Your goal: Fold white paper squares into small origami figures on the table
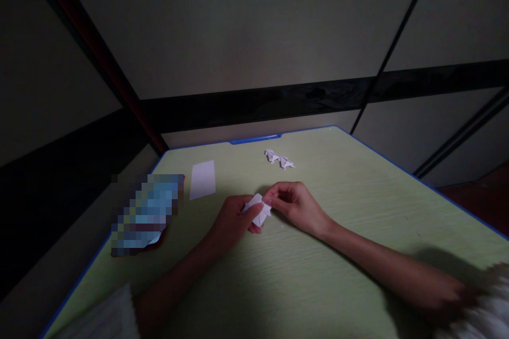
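A small folded white paper (pixel 259 213) is held over the middle of the table. My left hand (pixel 235 218) grips it from the left, thumb on top and fingers beneath. At its upper right edge, my right hand (pixel 293 205) pinches the paper between thumb and forefinger. Beyond my hands lie two small folded paper figures, one (pixel 271 155) slightly left of the other (pixel 285 162). A flat white sheet of paper (pixel 203 180) rests to the left, behind my left hand.
The light green table (pixel 350 180) has a blue edge and a blue handle (pixel 256 139) at its far side. A pixelated object with a dark red rim (pixel 149 217) lies at the left edge. Pale panels with a dark band stand behind.
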